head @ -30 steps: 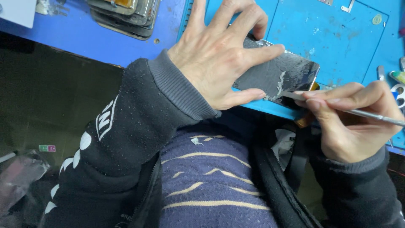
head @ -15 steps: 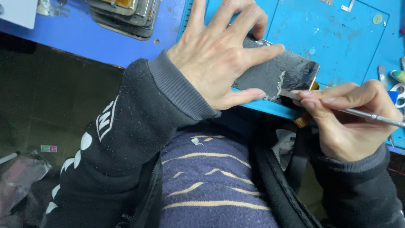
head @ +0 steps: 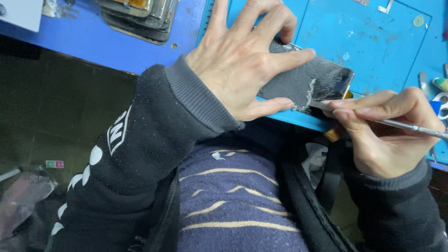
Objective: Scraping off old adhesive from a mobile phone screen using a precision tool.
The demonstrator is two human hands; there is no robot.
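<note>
Pressing flat on a dark phone panel [head: 305,81], the left hand [head: 242,60] spreads its fingers wide over the panel's left part and pins it to the blue mat [head: 373,46] at the near edge of the tabletop [head: 116,46]. The right hand [head: 387,130] is closed in a pen-like pinch around a thin metal tool [head: 410,128], whose flat tip meets the panel's near right corner, just beside the left thumb. A pale, ragged strip of glue or film runs across the panel near that corner.

The panel looks thin, stiff and brittle, likely light and slippery on its smooth face, so a flat palm spread over a wide area seems a safer hold than a pinch at one edge; the corners and the strip area look the most fragile. The tool looks rigid and narrow, best held close to its tip for control.

Far left on the tabletop lies a stack of similar phone parts [head: 140,16]. Small tools [head: 436,86] rest at the right edge of the mat.
</note>
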